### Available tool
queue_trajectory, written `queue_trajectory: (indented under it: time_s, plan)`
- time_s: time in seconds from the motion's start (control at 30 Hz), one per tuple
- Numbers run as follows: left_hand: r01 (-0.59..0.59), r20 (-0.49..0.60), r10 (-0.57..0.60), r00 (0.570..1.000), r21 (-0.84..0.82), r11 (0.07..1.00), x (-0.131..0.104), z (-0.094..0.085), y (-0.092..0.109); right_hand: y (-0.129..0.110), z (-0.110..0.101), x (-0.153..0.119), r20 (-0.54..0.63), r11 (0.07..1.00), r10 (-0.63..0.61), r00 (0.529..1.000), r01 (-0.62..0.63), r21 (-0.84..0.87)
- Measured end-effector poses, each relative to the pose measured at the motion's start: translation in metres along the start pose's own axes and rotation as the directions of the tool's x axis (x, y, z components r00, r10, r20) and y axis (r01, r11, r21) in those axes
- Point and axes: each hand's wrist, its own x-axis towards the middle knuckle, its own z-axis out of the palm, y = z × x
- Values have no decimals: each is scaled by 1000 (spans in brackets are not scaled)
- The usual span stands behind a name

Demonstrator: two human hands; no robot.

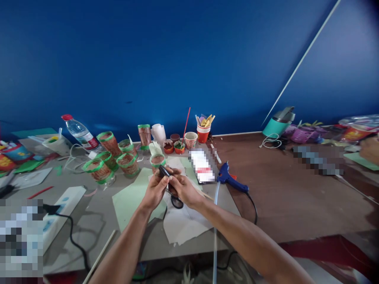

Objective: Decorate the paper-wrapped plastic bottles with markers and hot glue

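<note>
My left hand (155,189) and my right hand (183,188) meet over the papers in the middle of the table. Both are closed around a small black object (164,171), thumbs side by side on it; what it is I cannot make out. Just below my hands, black scissor handles (177,202) rest on a torn white sheet (185,225). A pale green sheet (127,199) lies under and left of my left hand. Behind my hands stands a paper cup with a green rim (157,159).
Green-rimmed brown cups (128,165) and a bottle (81,132) stand back left. A power strip (63,215) lies left. Right of my hands are a phone (203,165) and a blue glue gun (232,179) with its cord. Another person's hand (370,150) shows far right.
</note>
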Motion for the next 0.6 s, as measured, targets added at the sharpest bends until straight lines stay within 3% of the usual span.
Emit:
queue_trajectory:
  time_s: [0.4, 0.5, 0.6]
  plan:
    - [-40, -59, 41, 997, 4, 999, 2, 5, 5, -9, -1, 0, 110, 982, 92, 990, -108, 154]
    - [-24, -13, 24, 1000, 0, 1000, 1, 4, 8, -12, -1, -1, 127, 972, 93, 988, -118, 201]
    - [63, 66, -63, 996, -6, 998, -2, -2, 10, -8, -2, -3, 163, 976, 63, 985, -94, 195]
